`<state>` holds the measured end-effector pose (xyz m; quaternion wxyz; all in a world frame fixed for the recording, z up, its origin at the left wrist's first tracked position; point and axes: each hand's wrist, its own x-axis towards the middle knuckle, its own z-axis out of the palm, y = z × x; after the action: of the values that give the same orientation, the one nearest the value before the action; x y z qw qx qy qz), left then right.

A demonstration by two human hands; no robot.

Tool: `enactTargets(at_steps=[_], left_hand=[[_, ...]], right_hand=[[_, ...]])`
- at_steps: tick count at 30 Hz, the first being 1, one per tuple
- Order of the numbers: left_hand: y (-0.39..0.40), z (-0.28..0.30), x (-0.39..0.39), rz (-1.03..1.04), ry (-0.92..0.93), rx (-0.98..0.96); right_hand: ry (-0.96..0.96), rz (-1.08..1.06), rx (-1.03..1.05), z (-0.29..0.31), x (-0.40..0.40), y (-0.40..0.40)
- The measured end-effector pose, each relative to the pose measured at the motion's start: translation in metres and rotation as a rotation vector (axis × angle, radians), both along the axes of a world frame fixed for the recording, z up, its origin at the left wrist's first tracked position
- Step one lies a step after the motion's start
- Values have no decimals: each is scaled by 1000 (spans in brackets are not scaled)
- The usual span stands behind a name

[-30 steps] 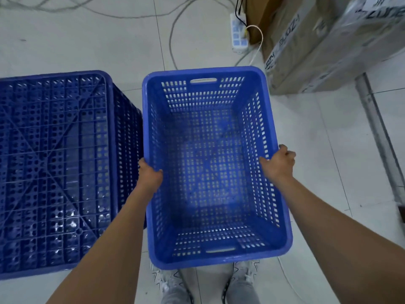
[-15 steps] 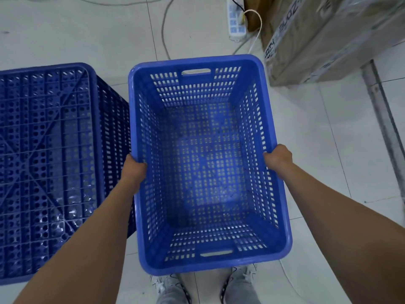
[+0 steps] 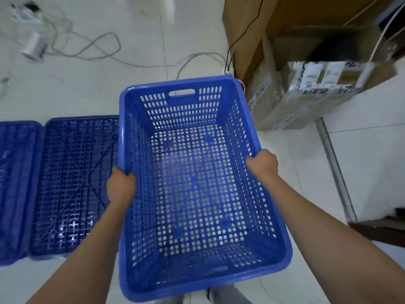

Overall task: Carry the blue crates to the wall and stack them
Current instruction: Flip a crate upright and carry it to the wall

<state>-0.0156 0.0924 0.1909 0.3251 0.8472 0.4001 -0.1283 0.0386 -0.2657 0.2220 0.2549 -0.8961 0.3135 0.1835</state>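
Both forearms reach forward and down, one on each side of the crate (image 3: 197, 183). The left hand (image 3: 121, 186) curls over the left long rim about halfway along, knuckles up, fingers wrapped down the outside wall. The right hand (image 3: 262, 164) does the same on the right long rim, a little farther from the body — each grip is closed on the rim, and between them they hold the crate off the floor (image 3: 87, 88).

The crate is open side up and empty, its perforated bottom showing pale floor through the holes. Its long axis runs away from the person, with the far end swung slightly to the right; a handle slot (image 3: 182, 92) sits in the far short wall, and the near short wall hangs above the person's shoes.

Left of the crate, two more blue crates lie upside down on the floor side by side: the nearer one (image 3: 72, 185) partly hidden behind the left rim and forearm, the other (image 3: 15, 189) cut off by the frame edge. Beyond the crate's far right corner stand cardboard boxes (image 3: 306, 93) — close to that corner. Cables (image 3: 92, 49) trail over the open tiles beyond the far end. To the crate's right the floor is bare as far as a metal strip (image 3: 335, 172).
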Motion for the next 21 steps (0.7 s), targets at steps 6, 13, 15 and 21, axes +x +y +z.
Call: enactTargets(at_steps=[6,13,15,21], left_hand=[[49,197,-42,13,-121,140],[123,362,-123,199,-220,278],[144,394,-155,300,-226,309],[186,439,-262,596,-245,379]], right_hand=[[-141,146,-144,190,-30,62],[-281,302,-112,338,-74,157],[-310,365,-89,364,-83,186],[-419,615,6,406,-104,276]])
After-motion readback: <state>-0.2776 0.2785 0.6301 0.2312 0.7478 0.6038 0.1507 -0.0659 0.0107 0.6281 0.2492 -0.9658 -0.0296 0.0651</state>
